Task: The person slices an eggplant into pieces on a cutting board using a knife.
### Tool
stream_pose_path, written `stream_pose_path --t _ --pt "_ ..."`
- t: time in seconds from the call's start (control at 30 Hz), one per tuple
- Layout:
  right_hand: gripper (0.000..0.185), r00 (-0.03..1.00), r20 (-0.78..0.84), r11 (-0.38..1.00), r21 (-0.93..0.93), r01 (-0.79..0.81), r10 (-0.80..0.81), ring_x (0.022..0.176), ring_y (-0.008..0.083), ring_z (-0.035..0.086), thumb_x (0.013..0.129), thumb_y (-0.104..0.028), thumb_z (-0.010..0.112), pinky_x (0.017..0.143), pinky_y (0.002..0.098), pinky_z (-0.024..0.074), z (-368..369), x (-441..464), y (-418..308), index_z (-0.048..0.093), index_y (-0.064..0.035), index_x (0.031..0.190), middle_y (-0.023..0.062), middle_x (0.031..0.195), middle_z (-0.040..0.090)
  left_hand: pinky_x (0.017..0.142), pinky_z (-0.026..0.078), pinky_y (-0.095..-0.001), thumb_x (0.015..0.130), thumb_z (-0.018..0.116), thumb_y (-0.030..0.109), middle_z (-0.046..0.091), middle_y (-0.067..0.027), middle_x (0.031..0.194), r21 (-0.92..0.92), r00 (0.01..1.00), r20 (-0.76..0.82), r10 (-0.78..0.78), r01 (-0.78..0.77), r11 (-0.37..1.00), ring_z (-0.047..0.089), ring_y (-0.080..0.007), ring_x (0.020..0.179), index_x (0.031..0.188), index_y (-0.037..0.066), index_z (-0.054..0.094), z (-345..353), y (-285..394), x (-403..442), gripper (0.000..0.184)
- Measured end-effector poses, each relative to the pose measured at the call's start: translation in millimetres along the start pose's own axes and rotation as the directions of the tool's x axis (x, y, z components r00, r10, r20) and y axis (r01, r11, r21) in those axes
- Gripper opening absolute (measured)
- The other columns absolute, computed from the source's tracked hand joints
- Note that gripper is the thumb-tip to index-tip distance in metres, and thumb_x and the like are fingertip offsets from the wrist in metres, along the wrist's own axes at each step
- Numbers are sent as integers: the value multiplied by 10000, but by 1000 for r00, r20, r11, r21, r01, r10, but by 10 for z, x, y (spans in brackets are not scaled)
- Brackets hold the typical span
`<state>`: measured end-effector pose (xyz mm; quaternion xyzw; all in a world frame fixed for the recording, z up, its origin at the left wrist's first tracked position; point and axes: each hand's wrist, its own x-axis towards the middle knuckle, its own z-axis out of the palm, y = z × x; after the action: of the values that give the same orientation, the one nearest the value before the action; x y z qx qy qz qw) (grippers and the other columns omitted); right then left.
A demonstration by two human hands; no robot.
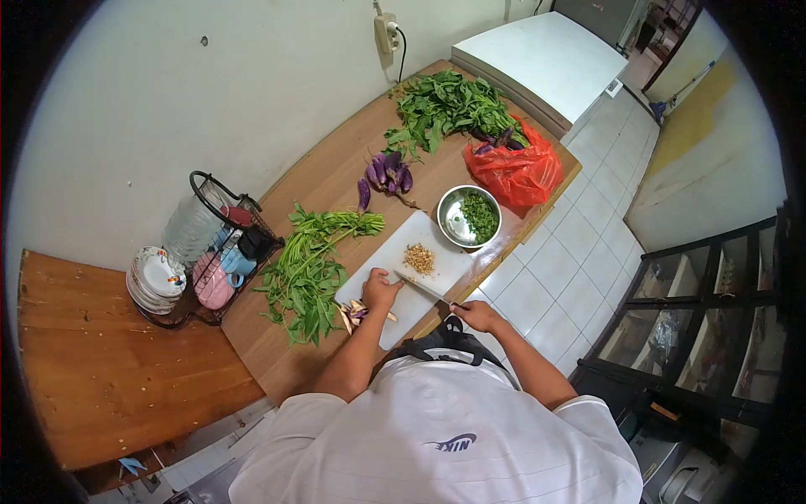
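My right hand [476, 317] is wrapped round the handle of a knife [426, 288], whose blade slants over the white cutting board [414, 231]. Near the blade's tip, my left hand [382, 291] rests on the board with its fingers curled in; whatever they pinch, if anything, is hidden. A heap of finely chopped pale brown bits [419, 259] lies just beyond the blade. Beside my left wrist, at the board's left edge, are cream and purple pieces [356, 314]. A steel bowl [454, 220] with chopped greens [479, 217] stands at the board's far right corner.
Leafy green stems [315, 252] lie left of the board. Small purple eggplants [389, 174] sit behind it. Farther back are more leafy greens [449, 105] and a red plastic bag [525, 172]. A wire dish rack [252, 231] and stacked plates [155, 281] stand at left.
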<state>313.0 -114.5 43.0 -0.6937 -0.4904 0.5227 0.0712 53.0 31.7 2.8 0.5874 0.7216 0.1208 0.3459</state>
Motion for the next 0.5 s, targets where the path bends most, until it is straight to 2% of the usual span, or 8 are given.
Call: stream_pose_path --t 0.13,0.2,0.33,0.4,0.5 --pt "726 992 78 995 4 -103 103 956 333 705 987 -676 475 884 411 539 -167 -129 -157 742 -20 1149 198 983 749 823 517 -442 666 927 358 676 19 871 4 1000 -20 16 -16 1000 627 -254 966 1072 201 618 12 -19 -24 533" --pt "749 984 93 983 86 -160 152 826 307 697 957 -692 501 809 421 530 -194 -222 -231 752 2 1087 188 827 713 825 516 -443 669 925 364 677 19 872 7 999 -27 18 -18 1000 627 -255 966 1078 207 620 -5 14 -40 534" --pt "748 987 100 984 116 -135 124 844 314 691 962 -686 500 815 423 527 80 -193 12 747 8 1096 194 831 707 823 518 -449 666 923 351 679 23 875 20 1000 -18 -4 4 1000 629 -251 971 1081 214 623 -19 32 -27 530" --pt "741 991 83 975 187 -119 105 867 326 689 966 -685 497 831 431 523 207 -201 87 746 2 1090 202 849 708 823 519 -450 664 923 346 679 25 875 10 1000 -12 -10 11 1000 630 -250 972 1082 216 623 -13 13 -21 531" --pt "717 989 102 982 144 -123 109 900 335 693 973 -676 494 854 436 520 247 -182 132 748 -11 1061 203 879 720 826 520 -452 661 923 339 679 28 874 1 1000 -3 -22 22 1000 630 -247 976 1092 217 620 -13 25 -9 541"
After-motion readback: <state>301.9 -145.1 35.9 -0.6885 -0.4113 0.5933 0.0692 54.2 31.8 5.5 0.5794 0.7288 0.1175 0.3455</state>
